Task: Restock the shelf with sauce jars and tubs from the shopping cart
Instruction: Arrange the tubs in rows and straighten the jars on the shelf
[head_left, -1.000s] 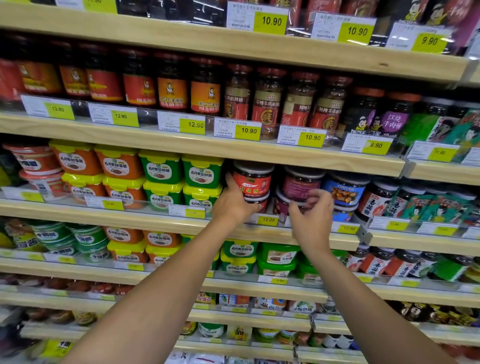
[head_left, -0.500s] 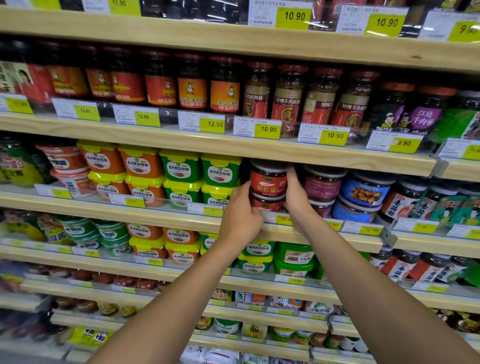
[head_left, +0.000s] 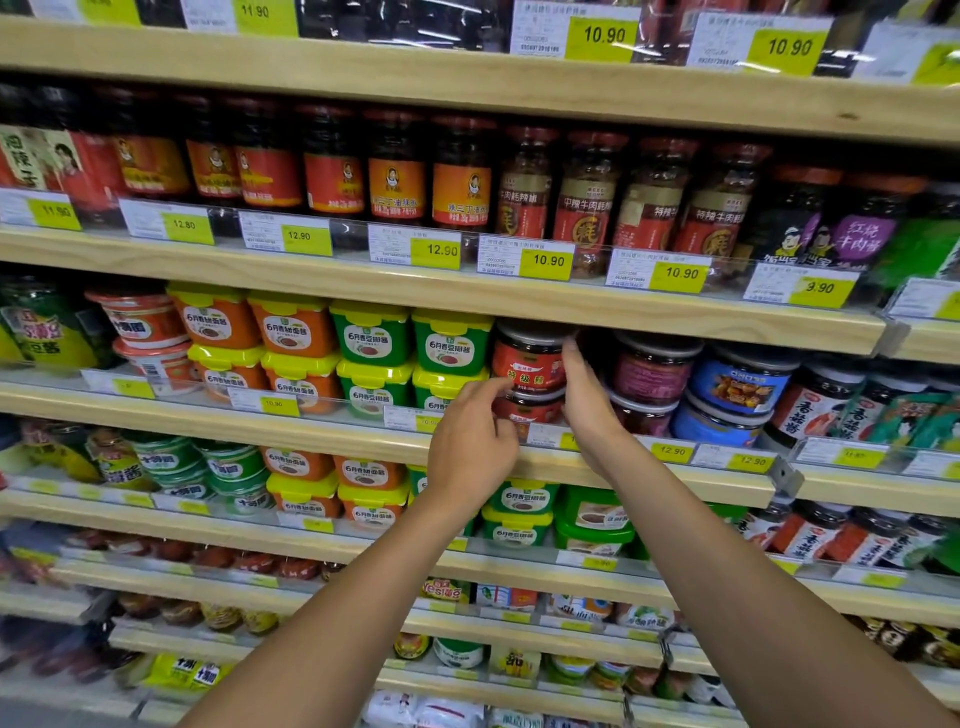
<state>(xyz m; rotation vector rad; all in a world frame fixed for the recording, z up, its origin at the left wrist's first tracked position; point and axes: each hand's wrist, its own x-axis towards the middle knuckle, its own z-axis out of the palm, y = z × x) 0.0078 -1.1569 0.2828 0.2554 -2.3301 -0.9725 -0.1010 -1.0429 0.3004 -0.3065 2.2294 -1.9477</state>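
On the pale wooden shelf (head_left: 311, 423) in front of me, the short round sauce jar with a red label and dark lid (head_left: 524, 358) sits stacked on a second jar of the same kind (head_left: 530, 410). The stack stands between the green plastic tubs with yellow lids (head_left: 452, 345) on its left and a dark jar with a purple label (head_left: 654, 369) on its right. My right hand (head_left: 589, 405) is flat, fingers straight and together, laid against the right side of the upper jar. My left hand (head_left: 470, 444) hangs just in front of the stack, fingers loosely curled and holding nothing. Its forefinger reaches toward the lower left edge of the red label; I cannot tell whether it touches. Yellow price tags (head_left: 670, 451) line the shelf's front rail.
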